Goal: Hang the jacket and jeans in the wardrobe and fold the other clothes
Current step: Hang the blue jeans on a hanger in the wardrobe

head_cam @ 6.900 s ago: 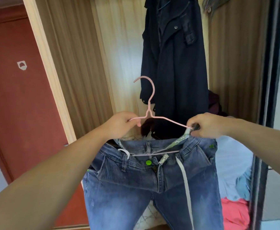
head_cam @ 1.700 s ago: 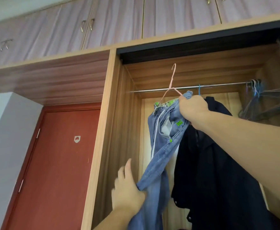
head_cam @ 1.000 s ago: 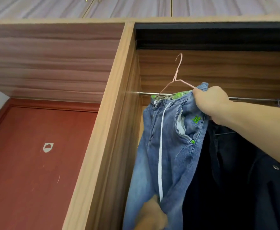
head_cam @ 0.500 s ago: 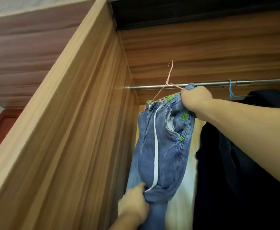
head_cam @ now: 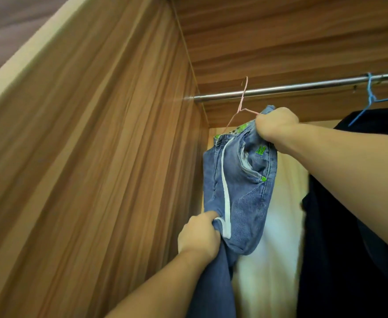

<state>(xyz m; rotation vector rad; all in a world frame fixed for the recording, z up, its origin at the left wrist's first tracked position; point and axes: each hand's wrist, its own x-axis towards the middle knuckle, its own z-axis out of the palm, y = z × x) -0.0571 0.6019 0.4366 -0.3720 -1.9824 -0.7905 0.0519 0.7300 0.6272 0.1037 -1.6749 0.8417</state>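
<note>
Right hand (head_cam: 276, 125): clenched on jeans (head_cam: 241, 191) waistband and pink hanger (head_cam: 240, 111).
Left hand (head_cam: 198, 235): gripping denim below.
Handling: likely heavy, limp; support at waistband.

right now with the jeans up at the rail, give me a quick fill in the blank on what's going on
1. The jeans hang on a ____ wire hanger.
2. The right hand grips the jeans at the ____.
3. The dark jacket hangs from a ____ hanger on the rail.
4. The left hand grips the jeans ____ the right hand.

Missing words: pink; waistband; blue; below
</note>
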